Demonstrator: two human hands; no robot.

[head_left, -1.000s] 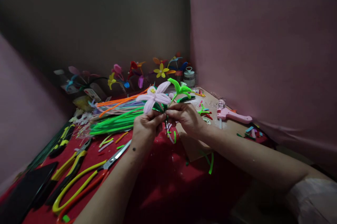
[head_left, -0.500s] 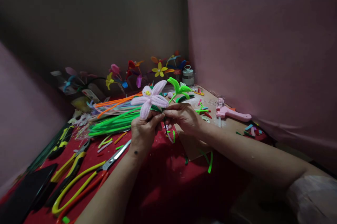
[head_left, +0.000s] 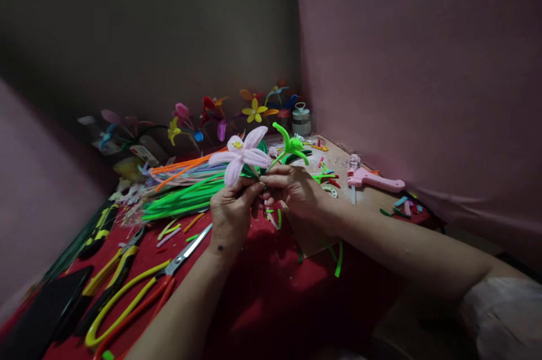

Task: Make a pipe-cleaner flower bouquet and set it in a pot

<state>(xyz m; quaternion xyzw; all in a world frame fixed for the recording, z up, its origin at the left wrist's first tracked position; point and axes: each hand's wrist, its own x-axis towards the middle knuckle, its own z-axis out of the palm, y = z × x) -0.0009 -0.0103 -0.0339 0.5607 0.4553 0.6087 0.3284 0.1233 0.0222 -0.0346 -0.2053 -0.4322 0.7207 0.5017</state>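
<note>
My left hand (head_left: 232, 209) is closed around the stem of a pale pink pipe-cleaner flower (head_left: 240, 159) with a yellow centre. Close beside it, my right hand (head_left: 301, 191) pinches at the stem of a bright green pipe-cleaner flower (head_left: 292, 146). The stems meet at my fingertips, which nearly touch, and the lower stem ends are mostly hidden by my fingers. Dark green leaves (head_left: 254, 167) show behind the pink flower.
Bundled green pipe cleaners (head_left: 184, 197) lie behind my left hand. Scissors (head_left: 169, 270), pliers (head_left: 121, 264) and a black phone-like slab (head_left: 46, 309) are at left. A pink glue gun (head_left: 375, 179) rests at right. Finished flowers (head_left: 254, 110) stand along the back wall.
The green flower has turned and tilted slightly between my fingers, and its stem shows more. The pink flower has shifted a little left. Both hands stay close together.
</note>
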